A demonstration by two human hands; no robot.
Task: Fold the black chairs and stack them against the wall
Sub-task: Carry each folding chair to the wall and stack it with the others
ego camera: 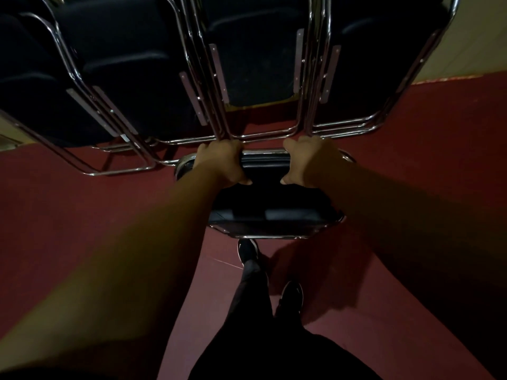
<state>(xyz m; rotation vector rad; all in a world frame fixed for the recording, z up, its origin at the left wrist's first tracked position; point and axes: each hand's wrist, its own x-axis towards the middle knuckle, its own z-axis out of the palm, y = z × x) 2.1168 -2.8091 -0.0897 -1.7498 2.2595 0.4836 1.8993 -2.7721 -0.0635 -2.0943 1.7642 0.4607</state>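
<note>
A black chair (270, 207) with a chrome frame stands right in front of me on the red floor. My left hand (222, 164) grips the left end of its backrest top, and my right hand (307, 161) grips the right end, thumbs on the near side. Just beyond it, several folded black chairs (131, 78) with chrome tube legs lean in stacks against the wall (477, 45).
The red floor (425, 165) stretches to both sides of me. My feet in dark shoes (248, 250) stand just behind the chair. The chrome feet (263, 135) of the stacked chairs rest on the floor close to my hands.
</note>
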